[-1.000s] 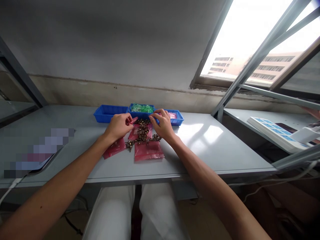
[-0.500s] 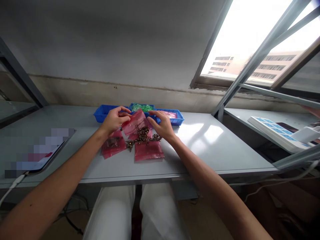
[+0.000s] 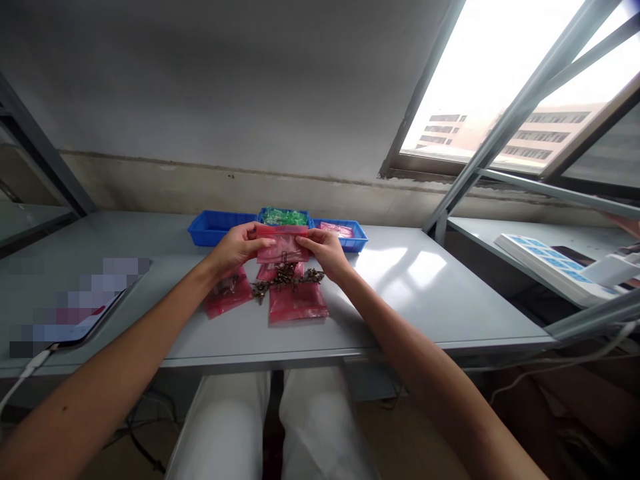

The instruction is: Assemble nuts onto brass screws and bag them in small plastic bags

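Both hands hold one small pink plastic bag (image 3: 283,243) above the grey table (image 3: 400,300). My left hand (image 3: 236,250) pinches its left edge and my right hand (image 3: 326,252) pinches its right edge, stretching it flat between them. Something small and dark shows through the bag. Below it lies a heap of small brown metal parts (image 3: 285,279) on more pink bags (image 3: 296,303). Another pink bag (image 3: 229,295) with parts inside lies under my left wrist.
Three blue trays stand in a row behind the hands: a left one (image 3: 214,227), a middle one with green pieces (image 3: 285,216), a right one with pink bags (image 3: 345,232). A phone (image 3: 75,313) lies at the left with a cable. A side shelf (image 3: 560,263) holds a white device.
My left hand lifted a pink bag off the pile. My right hand came in and took its other edge, and the bag now hangs stretched flat between both hands.
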`<state>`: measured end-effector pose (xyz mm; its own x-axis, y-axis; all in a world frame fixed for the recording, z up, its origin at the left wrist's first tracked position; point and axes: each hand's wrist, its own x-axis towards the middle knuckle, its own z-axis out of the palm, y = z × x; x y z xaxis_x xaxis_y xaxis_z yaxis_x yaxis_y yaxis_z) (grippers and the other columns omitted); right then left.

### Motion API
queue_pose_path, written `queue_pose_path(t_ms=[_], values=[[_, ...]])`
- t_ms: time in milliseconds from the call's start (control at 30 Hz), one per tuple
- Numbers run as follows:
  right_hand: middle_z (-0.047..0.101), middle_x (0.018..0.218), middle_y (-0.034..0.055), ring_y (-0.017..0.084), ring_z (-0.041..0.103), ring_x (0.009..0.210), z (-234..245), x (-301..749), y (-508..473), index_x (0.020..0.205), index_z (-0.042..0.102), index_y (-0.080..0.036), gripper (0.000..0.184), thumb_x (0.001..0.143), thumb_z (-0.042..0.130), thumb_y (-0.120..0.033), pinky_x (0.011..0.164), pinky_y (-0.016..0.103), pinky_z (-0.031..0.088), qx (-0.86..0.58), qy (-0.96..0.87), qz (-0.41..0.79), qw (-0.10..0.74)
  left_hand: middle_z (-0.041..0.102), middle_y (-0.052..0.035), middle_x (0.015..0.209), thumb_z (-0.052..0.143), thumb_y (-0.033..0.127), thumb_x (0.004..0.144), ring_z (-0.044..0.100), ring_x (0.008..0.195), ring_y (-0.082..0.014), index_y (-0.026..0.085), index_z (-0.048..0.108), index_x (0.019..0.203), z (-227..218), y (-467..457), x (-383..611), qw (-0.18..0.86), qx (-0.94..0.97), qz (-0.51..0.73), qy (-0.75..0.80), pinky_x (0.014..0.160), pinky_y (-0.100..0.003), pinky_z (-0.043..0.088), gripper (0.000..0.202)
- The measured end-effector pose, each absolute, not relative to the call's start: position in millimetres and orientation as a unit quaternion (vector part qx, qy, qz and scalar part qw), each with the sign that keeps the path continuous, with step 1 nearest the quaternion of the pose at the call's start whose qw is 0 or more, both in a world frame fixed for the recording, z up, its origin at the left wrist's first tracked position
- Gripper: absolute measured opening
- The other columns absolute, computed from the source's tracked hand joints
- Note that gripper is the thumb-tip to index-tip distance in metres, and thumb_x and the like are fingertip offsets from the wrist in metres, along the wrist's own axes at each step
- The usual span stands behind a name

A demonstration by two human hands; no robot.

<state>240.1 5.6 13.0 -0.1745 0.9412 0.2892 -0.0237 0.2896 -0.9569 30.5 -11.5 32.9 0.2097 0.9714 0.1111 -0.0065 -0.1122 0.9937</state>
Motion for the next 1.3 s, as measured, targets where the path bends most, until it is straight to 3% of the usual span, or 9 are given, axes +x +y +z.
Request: queue_pose_path(t_ms=[133,267,367,467,567,700,900,1100,1300], values=[[0.064,0.07,0.001,0.012,0.053,0.063,13,242,6,0.076,0.07,-0.017,0.02,0.074,0.071,-0.037,0.058,0.025,0.041,-0.363,-0.626,0.437,0.535,0.07,-0.0046,0.082,0.081,0.036,0.059,0.063,0.07,-0.0149,0.016,0.068,0.083,26,-4,31,0.485,0.554,0.508,0.447,0.066,-0.028,0.05,0.034],[0.07,0.084,0.0042,0.016,0.062,0.079,14,243,6,0.085,0.075,-0.02,0.015,0.076,0.07,-0.03,0.072,0.03,0.048,-0.345,-0.646,0.418,0.538,0.07,-0.0027,0.081,0.083,0.036,0.056,0.063,0.075,-0.0162,0.018,0.069,0.079,23,3,28,0.46,0.541,0.547,0.442,0.069,-0.028,0.05,0.032],[0.071,0.094,0.005,0.019,0.064,0.092,14,245,8,0.084,0.076,-0.022,0.015,0.075,0.064,-0.021,0.083,0.033,0.049,-0.341,-0.654,0.411,0.535,0.07,-0.0041,0.093,0.078,0.035,0.06,0.063,0.087,-0.0183,0.018,0.069,0.074,21,5,26,0.434,0.555,0.561,0.434,0.075,-0.029,0.05,0.024],[0.068,0.104,0.0061,0.021,0.06,0.106,12,245,11,0.076,0.075,-0.022,0.021,0.072,0.056,-0.013,0.084,0.032,0.05,-0.353,-0.653,0.381,0.551,0.068,-0.0057,0.107,0.069,0.03,0.063,0.061,0.096,-0.0195,0.017,0.067,0.067,20,5,26,0.401,0.58,0.566,0.427,0.079,-0.029,0.048,0.013],[0.064,0.114,0.0063,0.02,0.062,0.098,11,245,14,0.072,0.073,-0.021,0.023,0.072,0.051,-0.015,0.07,0.03,0.053,-0.377,-0.626,0.393,0.558,0.067,-0.0038,0.09,0.062,0.026,0.065,0.06,0.084,-0.0165,0.019,0.066,0.067,19,5,26,0.401,0.596,0.551,0.424,0.072,-0.027,0.047,0.009],[0.069,0.101,0.0053,0.018,0.064,0.085,12,245,13,0.075,0.073,-0.02,0.022,0.073,0.052,-0.018,0.068,0.03,0.054,-0.361,-0.602,0.453,0.549,0.063,-0.001,0.073,0.06,0.022,0.065,0.054,0.063,-0.0123,0.019,0.067,0.068,21,3,27,0.432,0.587,0.524,0.441,0.058,-0.025,0.043,0.008],[0.071,0.11,0.0081,0.02,0.064,0.091,15,247,12,0.092,0.076,-0.018,0.03,0.075,0.05,-0.02,0.076,0.033,0.054,-0.376,-0.571,0.489,0.542,0.072,-0.0076,0.104,0.055,0.019,0.069,0.064,0.079,-0.0167,0.018,0.073,0.093,25,-1,29,0.462,0.563,0.515,0.451,0.067,-0.028,0.051,0.031],[0.072,0.102,0.0077,0.016,0.062,0.078,15,246,11,0.091,0.076,-0.018,0.024,0.076,0.063,-0.031,0.072,0.03,0.052,-0.376,-0.557,0.499,0.547,0.072,-0.0101,0.109,0.062,0.036,0.076,0.064,0.096,-0.0223,0.015,0.075,0.093,26,-2,28,0.448,0.574,0.523,0.443,0.077,-0.03,0.051,0.03],[0.073,0.098,0.0052,0.016,0.063,0.082,10,244,13,0.094,0.077,-0.021,0.024,0.072,0.068,-0.025,0.074,0.03,0.05,-0.372,-0.592,0.45,0.557,0.075,-0.009,0.093,0.08,0.039,0.064,0.065,0.082,-0.02,0.016,0.076,0.093,20,-1,26,0.39,0.617,0.51,0.456,0.076,-0.031,0.05,0.037]])
